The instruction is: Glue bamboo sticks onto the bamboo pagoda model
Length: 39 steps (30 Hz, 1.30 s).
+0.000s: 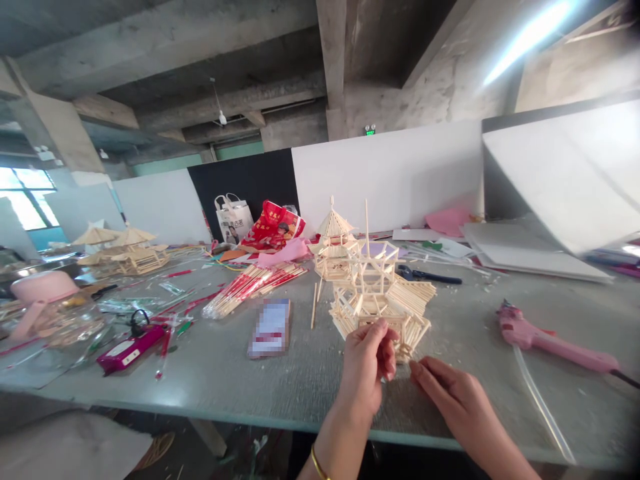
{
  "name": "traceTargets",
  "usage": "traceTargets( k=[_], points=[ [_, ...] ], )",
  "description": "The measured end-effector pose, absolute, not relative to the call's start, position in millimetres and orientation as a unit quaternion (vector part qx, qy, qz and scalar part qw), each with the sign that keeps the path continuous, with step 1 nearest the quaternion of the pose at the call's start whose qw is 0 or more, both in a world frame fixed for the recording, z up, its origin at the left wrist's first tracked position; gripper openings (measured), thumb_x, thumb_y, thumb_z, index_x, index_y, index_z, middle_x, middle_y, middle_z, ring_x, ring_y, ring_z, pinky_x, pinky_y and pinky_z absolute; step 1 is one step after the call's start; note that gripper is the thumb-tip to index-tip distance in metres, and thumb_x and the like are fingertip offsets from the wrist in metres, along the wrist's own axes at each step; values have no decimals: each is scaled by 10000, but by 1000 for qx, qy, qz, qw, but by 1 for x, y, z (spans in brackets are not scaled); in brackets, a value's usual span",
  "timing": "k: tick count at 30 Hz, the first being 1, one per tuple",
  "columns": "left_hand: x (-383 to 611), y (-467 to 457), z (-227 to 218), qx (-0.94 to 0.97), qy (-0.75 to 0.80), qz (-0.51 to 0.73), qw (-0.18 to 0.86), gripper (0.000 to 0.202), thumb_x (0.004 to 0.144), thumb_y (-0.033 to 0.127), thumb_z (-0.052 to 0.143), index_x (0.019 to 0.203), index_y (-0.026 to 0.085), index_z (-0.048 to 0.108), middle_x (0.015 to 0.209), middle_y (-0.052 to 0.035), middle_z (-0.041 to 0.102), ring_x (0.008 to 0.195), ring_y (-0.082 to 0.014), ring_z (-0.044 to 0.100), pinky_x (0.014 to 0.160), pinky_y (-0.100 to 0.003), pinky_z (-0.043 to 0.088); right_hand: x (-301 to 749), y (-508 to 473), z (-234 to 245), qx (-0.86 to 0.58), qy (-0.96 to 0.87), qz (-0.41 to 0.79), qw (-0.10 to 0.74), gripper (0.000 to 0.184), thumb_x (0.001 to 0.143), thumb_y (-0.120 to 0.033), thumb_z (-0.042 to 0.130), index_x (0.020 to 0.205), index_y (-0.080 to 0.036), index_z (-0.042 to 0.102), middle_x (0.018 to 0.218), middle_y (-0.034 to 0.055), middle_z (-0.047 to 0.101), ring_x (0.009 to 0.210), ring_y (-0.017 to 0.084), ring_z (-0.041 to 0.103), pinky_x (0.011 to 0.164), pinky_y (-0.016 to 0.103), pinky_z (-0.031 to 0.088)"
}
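A pavilion model of thin wooden sticks (383, 303) stands on the table in front of me, its lower roof of slats spread to both sides. My left hand (369, 357) is at its front, thumb and fingers curled together, and hides part of the base. Whatever those fingers hold, if anything, is too small to name. Just right of the base, my right hand (450, 390) has thumb and fingertips pressed together; I cannot make out anything between them. Behind the model rises a finished-looking stick tower with a pointed roof (334, 230).
A pink glue gun (555, 345) with a clear glue stick lies at right, dark-handled pliers (435, 275) behind the model. Left are a phone (270, 328), bundled sticks (250, 288), a purple power strip (131, 348) and scraps. White boards (530, 250) lie at back right.
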State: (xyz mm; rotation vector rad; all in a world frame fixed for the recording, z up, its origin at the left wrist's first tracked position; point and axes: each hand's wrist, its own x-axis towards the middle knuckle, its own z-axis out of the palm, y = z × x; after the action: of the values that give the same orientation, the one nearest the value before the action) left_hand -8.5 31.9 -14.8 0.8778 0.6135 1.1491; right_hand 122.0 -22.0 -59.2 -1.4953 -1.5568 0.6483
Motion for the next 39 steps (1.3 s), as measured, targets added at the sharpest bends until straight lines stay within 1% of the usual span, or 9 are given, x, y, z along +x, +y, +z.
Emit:
traceTargets(
  k=[5, 12, 18, 28, 33, 39],
  points=[
    [-8, 32, -15, 407, 282, 518, 697, 384, 728, 480, 655, 645, 107, 618, 435, 52, 449, 329, -38, 368, 324, -172, 230, 122, -22, -60, -596, -623, 262, 434, 480, 866, -593, 340, 617, -183, 364, 581, -34, 304, 545, 94, 302, 502, 224, 244],
    [-6, 31, -14, 422, 293, 525, 679, 365, 724, 460, 660, 638, 107, 623, 411, 54, 445, 328, -42, 371, 321, -173, 223, 123, -19, -64, -587, -626, 259, 443, 444, 876, -538, 377, 618, -177, 391, 585, -35, 298, 547, 92, 296, 497, 216, 246],
    [-5, 33, -15, 422, 293, 523, 680, 364, 716, 463, 663, 633, 111, 624, 412, 58, 445, 323, -40, 366, 326, -175, 227, 124, -20, -63, -588, -630, 253, 439, 432, 883, -523, 374, 628, -175, 404, 584, -35, 313, 543, 91, 306, 494, 210, 254],
    [-7, 32, -13, 406, 297, 519, 691, 324, 741, 416, 646, 648, 107, 630, 440, 49, 460, 336, -41, 386, 328, -172, 237, 122, -21, -59, -599, -625, 252, 432, 463, 872, -565, 356, 615, -180, 377, 570, -34, 318, 534, 92, 313, 498, 217, 251],
    [-8, 31, -14, 398, 302, 516, 696, 324, 726, 424, 653, 656, 108, 639, 447, 45, 470, 344, -46, 396, 327, -175, 241, 123, -21, -62, -594, -625, 259, 435, 457, 879, -557, 356, 625, -179, 397, 578, -33, 326, 540, 95, 317, 499, 219, 249],
    [-9, 32, -10, 392, 311, 510, 699, 295, 711, 391, 652, 638, 105, 643, 446, 43, 474, 332, -44, 391, 319, -176, 232, 125, -21, -64, -593, -629, 258, 432, 453, 884, -552, 360, 629, -180, 397, 576, -35, 337, 543, 96, 320, 503, 220, 249]
  ],
)
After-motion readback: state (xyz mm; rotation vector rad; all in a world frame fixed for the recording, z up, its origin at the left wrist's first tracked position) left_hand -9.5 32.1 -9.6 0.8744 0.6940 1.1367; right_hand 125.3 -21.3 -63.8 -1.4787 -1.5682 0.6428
